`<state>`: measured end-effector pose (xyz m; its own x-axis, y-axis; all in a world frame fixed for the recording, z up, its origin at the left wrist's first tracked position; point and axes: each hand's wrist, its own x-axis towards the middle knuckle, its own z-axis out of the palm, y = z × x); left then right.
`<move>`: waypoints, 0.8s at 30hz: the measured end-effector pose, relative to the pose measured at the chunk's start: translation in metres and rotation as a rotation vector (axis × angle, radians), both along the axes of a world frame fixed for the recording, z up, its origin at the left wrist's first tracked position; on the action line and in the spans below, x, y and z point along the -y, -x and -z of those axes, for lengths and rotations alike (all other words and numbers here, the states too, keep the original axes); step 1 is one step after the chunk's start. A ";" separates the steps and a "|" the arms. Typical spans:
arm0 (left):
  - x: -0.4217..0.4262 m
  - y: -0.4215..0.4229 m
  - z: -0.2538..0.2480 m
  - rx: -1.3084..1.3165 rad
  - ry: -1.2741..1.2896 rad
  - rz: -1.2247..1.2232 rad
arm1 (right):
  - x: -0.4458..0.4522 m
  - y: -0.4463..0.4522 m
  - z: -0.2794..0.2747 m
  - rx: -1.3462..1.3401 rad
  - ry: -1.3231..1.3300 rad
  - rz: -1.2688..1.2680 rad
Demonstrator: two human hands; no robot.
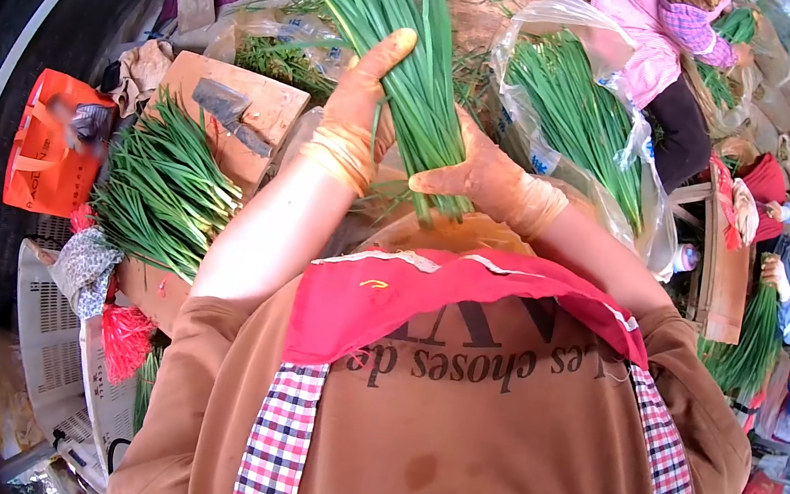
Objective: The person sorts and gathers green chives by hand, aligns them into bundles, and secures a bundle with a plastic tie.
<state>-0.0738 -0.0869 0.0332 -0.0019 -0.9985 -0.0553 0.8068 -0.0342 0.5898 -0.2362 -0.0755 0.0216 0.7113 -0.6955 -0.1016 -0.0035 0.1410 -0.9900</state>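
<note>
A thick bundle of long green stalks point(411, 57) is held up in front of my chest. My left hand point(362, 111), in an orange glove, grips its left side with the thumb laid over the leaves. Lower down, near the cut ends, my right hand point(496, 175) in a matching glove wraps round the bundle from the right. Just right of the bundle, a clear plastic bag point(656, 218) holds more green stalks point(585, 117). A loose pile of stalks point(166, 185) lies on a wooden board point(278, 109) to the left.
An orange bag point(61, 144), a white plastic crate point(50, 330) and red plastic string point(125, 341) are on the left. A shovel point(195, 5) stands at the upper left. Several people work on the right, one in pink point(637, 33), another holding stalks point(751, 338).
</note>
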 end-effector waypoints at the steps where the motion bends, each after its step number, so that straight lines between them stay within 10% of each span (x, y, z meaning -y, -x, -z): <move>1: -0.002 0.005 0.003 -0.012 -0.012 -0.036 | -0.005 0.001 -0.001 0.011 -0.040 0.000; 14: -0.009 0.005 0.007 -0.066 0.237 0.218 | -0.014 0.023 0.010 0.153 -0.316 -0.001; 24: 0.006 0.049 -0.009 -0.042 0.040 -0.153 | -0.016 0.020 -0.010 0.268 -0.497 0.065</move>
<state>-0.1231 -0.0925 0.0417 0.1491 -0.9886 -0.0188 0.8247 0.1139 0.5540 -0.2561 -0.0598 0.0316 0.7147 -0.6533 -0.2500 0.2629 0.5821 -0.7694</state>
